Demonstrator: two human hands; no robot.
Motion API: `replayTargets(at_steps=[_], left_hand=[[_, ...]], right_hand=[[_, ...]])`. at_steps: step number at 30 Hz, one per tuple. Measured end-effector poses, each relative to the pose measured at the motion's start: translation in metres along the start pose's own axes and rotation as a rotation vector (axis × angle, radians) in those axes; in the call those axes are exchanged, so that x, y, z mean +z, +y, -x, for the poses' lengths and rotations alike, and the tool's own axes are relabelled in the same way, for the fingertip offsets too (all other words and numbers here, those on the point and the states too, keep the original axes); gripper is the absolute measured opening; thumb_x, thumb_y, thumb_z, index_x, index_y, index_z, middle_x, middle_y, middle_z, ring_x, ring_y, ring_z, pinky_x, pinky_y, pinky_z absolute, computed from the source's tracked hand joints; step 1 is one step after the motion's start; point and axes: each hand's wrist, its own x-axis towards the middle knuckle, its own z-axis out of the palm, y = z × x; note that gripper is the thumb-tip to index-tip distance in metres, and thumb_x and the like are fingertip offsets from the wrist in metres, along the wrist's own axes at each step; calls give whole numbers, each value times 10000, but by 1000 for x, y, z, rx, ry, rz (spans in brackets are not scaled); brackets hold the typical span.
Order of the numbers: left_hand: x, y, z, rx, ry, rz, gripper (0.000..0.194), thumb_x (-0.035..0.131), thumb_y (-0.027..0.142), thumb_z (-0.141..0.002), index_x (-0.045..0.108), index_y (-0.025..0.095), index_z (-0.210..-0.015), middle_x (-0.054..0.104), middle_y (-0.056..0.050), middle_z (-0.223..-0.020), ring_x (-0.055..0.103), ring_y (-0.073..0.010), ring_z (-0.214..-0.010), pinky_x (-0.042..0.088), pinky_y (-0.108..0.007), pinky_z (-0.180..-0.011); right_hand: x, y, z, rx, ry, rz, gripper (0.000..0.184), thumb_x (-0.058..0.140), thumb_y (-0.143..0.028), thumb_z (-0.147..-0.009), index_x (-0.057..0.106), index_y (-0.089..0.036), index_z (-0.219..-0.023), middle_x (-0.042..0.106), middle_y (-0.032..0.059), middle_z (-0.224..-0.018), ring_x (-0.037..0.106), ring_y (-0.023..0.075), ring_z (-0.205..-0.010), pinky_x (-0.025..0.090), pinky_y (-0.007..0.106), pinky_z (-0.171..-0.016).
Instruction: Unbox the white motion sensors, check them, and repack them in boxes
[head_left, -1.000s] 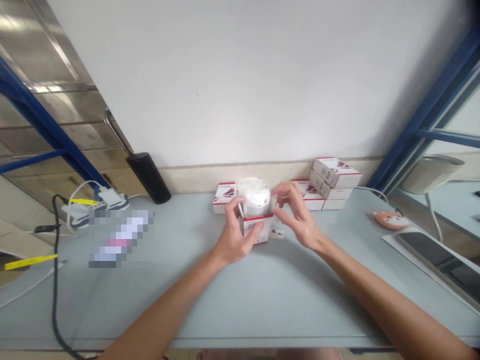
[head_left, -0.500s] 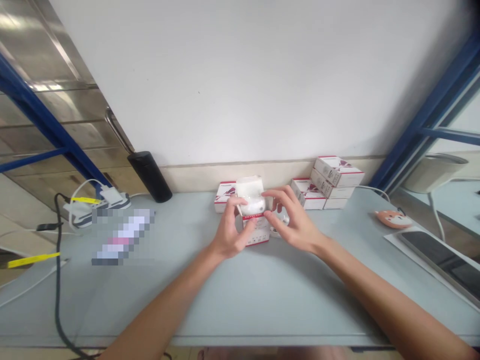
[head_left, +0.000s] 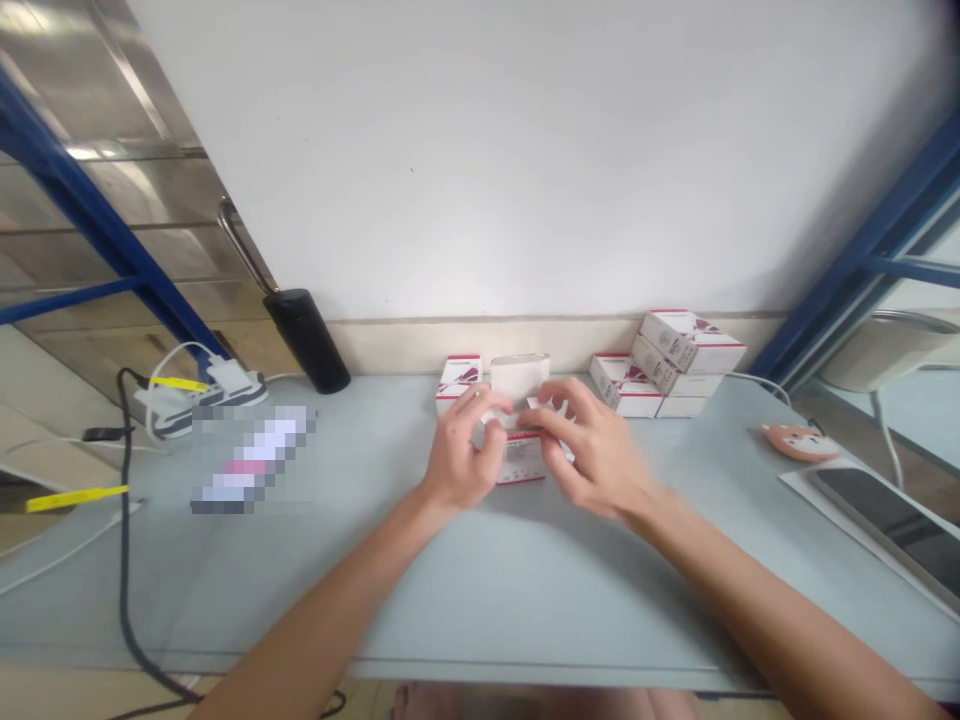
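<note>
Upright on the table stands a small white and red carton [head_left: 521,462], its lid flap [head_left: 520,378] raised at the back. My left hand [head_left: 466,445] grips its left side near the top, fingers curled over the left edge of the opening and thumb at the front. From the right, my right hand [head_left: 589,440] bends its fingers over the opening and the right side flap, its thumb low along the carton's side. The fingers hide most of the opening, so what lies inside cannot be seen. Something white behind my right hand is mostly covered.
Behind the carton stands a closed white and red box [head_left: 459,380]; several more boxes [head_left: 686,360] are stacked at the back right. A black cylinder [head_left: 307,340], power strip [head_left: 217,395] and black cable [head_left: 125,520] are left. An orange animal-shaped item [head_left: 799,441] and dark phone-like slab [head_left: 885,520] lie right.
My fingers have moved in over the opening, where a white rounded item showed before. The lid flap stands more upright. The whole view has shifted slightly.
</note>
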Motion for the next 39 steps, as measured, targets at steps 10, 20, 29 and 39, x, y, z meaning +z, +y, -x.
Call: replayTargets(at_steps=[10, 20, 29, 39], left_hand=[[3, -18, 6, -128, -49, 185, 264, 553, 409, -1060, 647, 233, -1232, 699, -106, -1283, 672, -258, -1195, 527, -389, -999], [1, -13, 3, -36, -114, 84, 237, 465, 366, -1094, 646, 217, -1131, 628, -63, -1034, 626, -215, -986, 488, -368, -931], [11, -24, 11, -79, -46, 213, 243, 509, 389, -1083, 498, 257, -1287, 625, -100, -1269, 653, -224, -1159, 538, -406, -1022], [2, -24, 6, -51, -155, 151, 357, 403, 422, -1111, 540, 261, -1399, 632, -119, -1380, 608, -256, -1291, 487, -447, -1127]], right_hand=[[15, 8, -1, 519, 168, -651, 490, 541, -472, -1051, 445, -333, -1511, 553, 98, -1479, 642, 235, -1119, 588, 426, -931], [24, 12, -1, 516, 277, -787, 333, 637, -519, -1006, 561, -289, -1235, 675, 65, -1224, 656, 221, -1123, 558, 397, -964], [17, 14, -2, 464, 276, -717, 315, 557, -524, -1045, 594, -300, -1262, 683, 51, -1112, 669, 222, -1057, 565, 405, -915], [9, 10, -7, 304, 274, -501, 121, 598, -344, -1042, 677, -253, -1051, 721, 54, -1024, 667, 210, -931, 550, 377, -819]])
